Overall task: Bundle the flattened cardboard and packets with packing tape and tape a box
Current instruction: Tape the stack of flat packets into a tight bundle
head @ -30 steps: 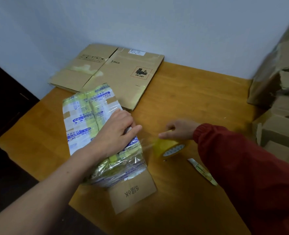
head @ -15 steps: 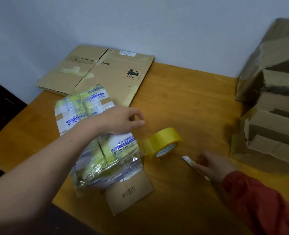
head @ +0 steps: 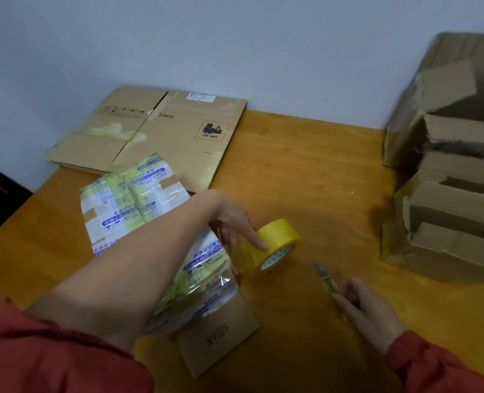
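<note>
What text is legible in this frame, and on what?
"PICO": on the flattened box.
"UN 3481": inside the red dashed label on that box.
"6K", upside down, the rest blurred: on the cardboard piece under the packets.
Blue print on the packets: too blurred to read.
The white sticker and the flap symbols on the box: too small.
Print on the tape roll core: blurred.

Single view, head-worn, wide-angle lens. Faces forward and down across desk (head: 306, 165) toward wall (head: 235, 38) behind far edge. Close range: both forearms enter from bottom border, left hand (head: 232, 222) mid-frame, right hand (head: 368, 304) lower right. Wall fills upper third. Stacked boxes (head: 448, 180) clipped by right border. Desk's far edge runs slanted across frame.
</note>
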